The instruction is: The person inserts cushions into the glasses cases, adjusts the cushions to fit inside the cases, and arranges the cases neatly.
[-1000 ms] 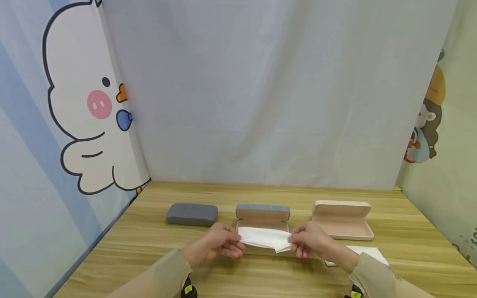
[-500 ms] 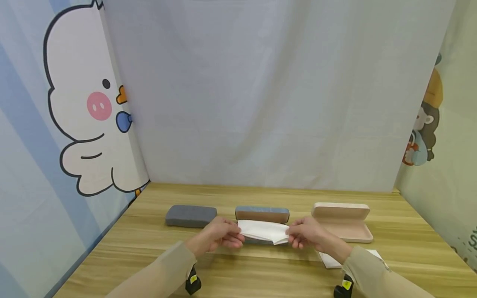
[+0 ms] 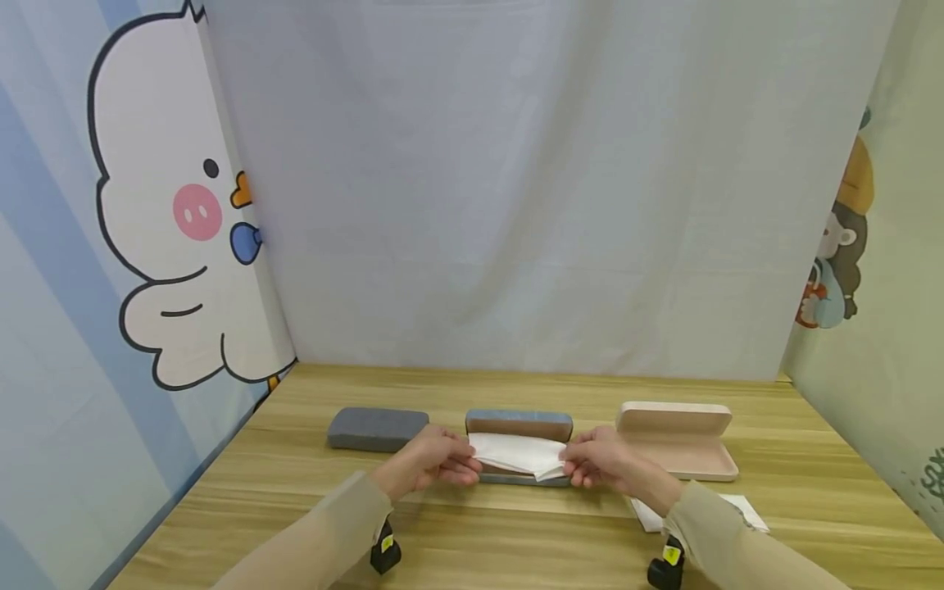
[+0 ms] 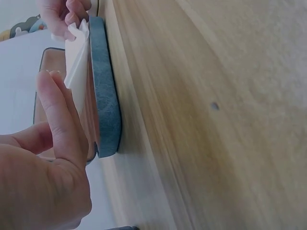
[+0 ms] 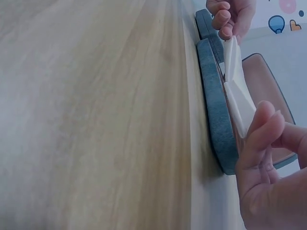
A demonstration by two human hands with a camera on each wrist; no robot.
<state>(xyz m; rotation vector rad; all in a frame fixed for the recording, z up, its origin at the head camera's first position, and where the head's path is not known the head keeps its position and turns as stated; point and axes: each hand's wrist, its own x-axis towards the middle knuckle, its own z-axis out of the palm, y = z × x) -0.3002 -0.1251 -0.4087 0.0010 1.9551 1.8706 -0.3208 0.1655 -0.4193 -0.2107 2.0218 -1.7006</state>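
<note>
I see the left hand (image 3: 437,459) and right hand (image 3: 603,459) pinching opposite ends of the cloth (image 3: 512,452) over the open case (image 3: 519,425) — light, limp stuff, I'd guess (apt to sag), best held at both ends.

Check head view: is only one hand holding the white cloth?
No, the left hand and the right hand each pinch one end of the white cloth over the open blue case.
</note>
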